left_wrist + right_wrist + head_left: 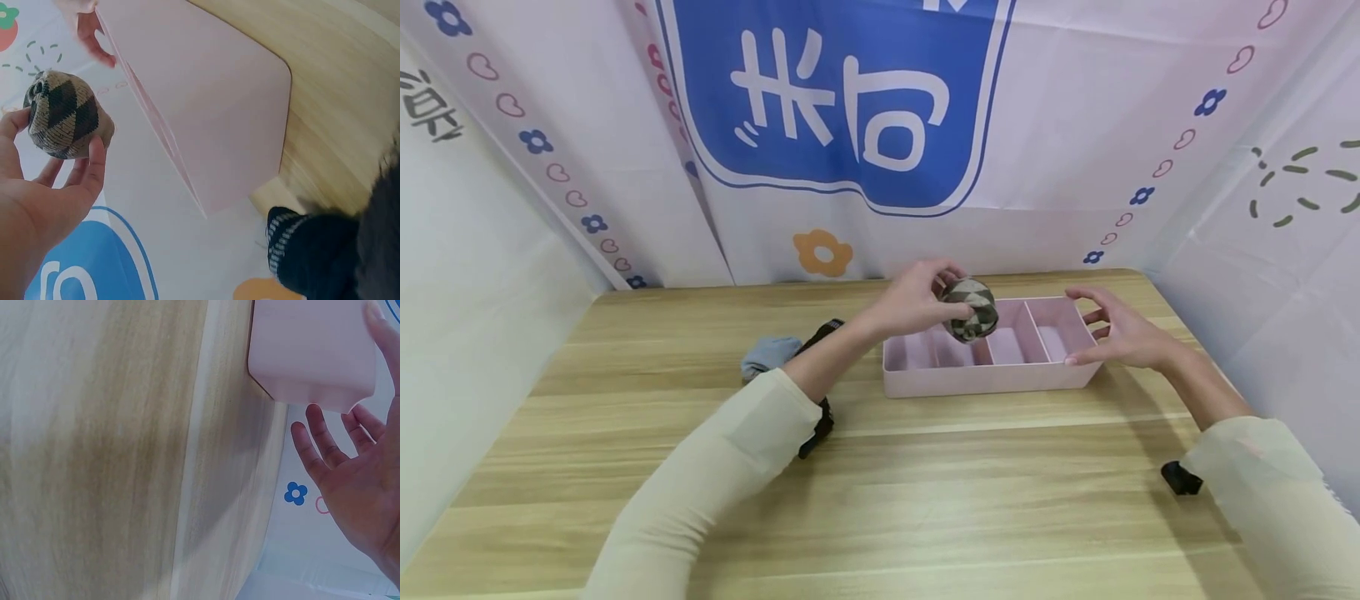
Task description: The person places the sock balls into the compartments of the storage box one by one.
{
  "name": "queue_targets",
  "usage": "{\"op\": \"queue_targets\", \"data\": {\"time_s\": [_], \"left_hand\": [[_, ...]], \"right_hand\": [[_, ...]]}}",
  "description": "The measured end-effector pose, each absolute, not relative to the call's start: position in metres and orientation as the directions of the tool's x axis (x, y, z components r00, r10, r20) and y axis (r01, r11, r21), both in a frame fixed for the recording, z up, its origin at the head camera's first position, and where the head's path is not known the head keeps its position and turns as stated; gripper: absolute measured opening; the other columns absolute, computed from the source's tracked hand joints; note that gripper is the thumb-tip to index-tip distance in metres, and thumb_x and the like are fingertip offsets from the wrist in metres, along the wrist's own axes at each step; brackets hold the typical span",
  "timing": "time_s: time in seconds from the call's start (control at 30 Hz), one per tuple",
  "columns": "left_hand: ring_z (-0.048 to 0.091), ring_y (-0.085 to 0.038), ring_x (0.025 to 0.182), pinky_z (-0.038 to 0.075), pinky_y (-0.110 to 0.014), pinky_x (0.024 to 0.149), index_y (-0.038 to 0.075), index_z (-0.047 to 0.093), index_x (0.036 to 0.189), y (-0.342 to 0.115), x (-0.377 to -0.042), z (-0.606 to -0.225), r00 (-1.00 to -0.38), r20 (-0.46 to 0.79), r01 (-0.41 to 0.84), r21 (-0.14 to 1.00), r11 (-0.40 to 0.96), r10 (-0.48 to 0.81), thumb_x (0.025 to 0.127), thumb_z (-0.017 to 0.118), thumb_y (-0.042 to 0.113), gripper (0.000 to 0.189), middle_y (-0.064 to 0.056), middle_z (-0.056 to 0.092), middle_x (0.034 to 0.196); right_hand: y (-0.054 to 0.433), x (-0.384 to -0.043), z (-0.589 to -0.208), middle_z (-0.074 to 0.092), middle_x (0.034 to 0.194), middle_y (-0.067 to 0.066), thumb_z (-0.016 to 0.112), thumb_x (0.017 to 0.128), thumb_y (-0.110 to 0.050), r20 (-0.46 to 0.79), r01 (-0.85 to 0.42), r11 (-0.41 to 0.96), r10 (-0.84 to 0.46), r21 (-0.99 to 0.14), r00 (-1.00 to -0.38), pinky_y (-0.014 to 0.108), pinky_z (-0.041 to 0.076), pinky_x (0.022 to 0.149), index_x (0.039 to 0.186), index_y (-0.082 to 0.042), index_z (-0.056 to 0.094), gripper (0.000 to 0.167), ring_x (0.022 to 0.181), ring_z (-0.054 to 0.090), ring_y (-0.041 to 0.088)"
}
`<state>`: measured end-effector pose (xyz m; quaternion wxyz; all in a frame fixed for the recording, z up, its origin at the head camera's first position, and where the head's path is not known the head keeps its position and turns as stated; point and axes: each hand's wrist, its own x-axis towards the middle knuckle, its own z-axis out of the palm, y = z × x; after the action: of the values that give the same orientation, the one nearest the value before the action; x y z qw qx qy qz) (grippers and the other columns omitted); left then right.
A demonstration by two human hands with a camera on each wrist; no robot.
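Note:
My left hand (917, 298) pinches a rolled-up sock (972, 310) with a dark green and beige diamond pattern between thumb and fingers. It is held in the air above the left half of a long pink divided box (977, 382). In the left wrist view the sock (65, 115) appears as a round bundle, clear of the box wall (212, 106). At the box's right end, my right hand (1131, 333) grips the rim, thumb at the front corner and fingers toward the back corner. The leftmost compartments are partly hidden by the sock and left hand.
Left of the box lie a grey-blue sock (767, 357) and black cloth pieces with white marks (822, 429), partly behind my left forearm. A small black object (1182, 478) lies beside my right sleeve. Printed white cloth (1075, 167) borders the wooden table (940, 492).

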<state>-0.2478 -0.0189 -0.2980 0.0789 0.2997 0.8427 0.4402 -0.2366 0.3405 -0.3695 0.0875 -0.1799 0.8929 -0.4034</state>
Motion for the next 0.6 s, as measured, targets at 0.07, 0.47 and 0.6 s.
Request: {"op": "queue_targets", "data": {"time_s": [0.07,0.47,0.6], "left_hand": [[0.062,-0.024,0.101,0.056,-0.028,0.082,-0.001,0.062,0.131,-0.014,-0.249,-0.3,-0.805,0.127,0.429,0.799,0.422,0.579,0.088,0.078,0.015,0.048,-0.015,0.065,0.119],[0.063,-0.026,0.103,0.058,-0.027,0.082,0.001,0.062,0.128,0.007,-0.254,-0.31,-0.806,0.092,0.373,0.846,0.381,0.584,0.087,0.082,0.013,0.048,-0.014,0.063,0.122],[0.062,-0.026,0.105,0.058,-0.027,0.083,0.001,0.061,0.129,0.011,-0.256,-0.312,-0.81,0.088,0.36,0.855,0.373,0.58,0.088,0.082,0.013,0.048,-0.014,0.062,0.123]], "right_hand": [[0.341,-0.236,-0.37,0.031,0.157,0.025,0.09,0.078,-0.012,-0.012,-0.25,0.611,-0.391,-0.751,-0.92,0.025,0.053,0.085,0.16,-0.003,0.025,0.105,0.122,0.052,0.044],[0.341,-0.237,-0.369,0.032,0.156,0.025,0.09,0.078,-0.015,-0.025,-0.238,0.628,-0.381,-0.741,-0.924,0.027,0.052,0.086,0.161,-0.004,0.024,0.106,0.123,0.053,0.043],[0.342,-0.236,-0.368,0.033,0.156,0.025,0.09,0.078,-0.016,-0.029,-0.234,0.632,-0.376,-0.739,-0.926,0.033,0.053,0.087,0.161,-0.005,0.024,0.107,0.123,0.053,0.043]]}}
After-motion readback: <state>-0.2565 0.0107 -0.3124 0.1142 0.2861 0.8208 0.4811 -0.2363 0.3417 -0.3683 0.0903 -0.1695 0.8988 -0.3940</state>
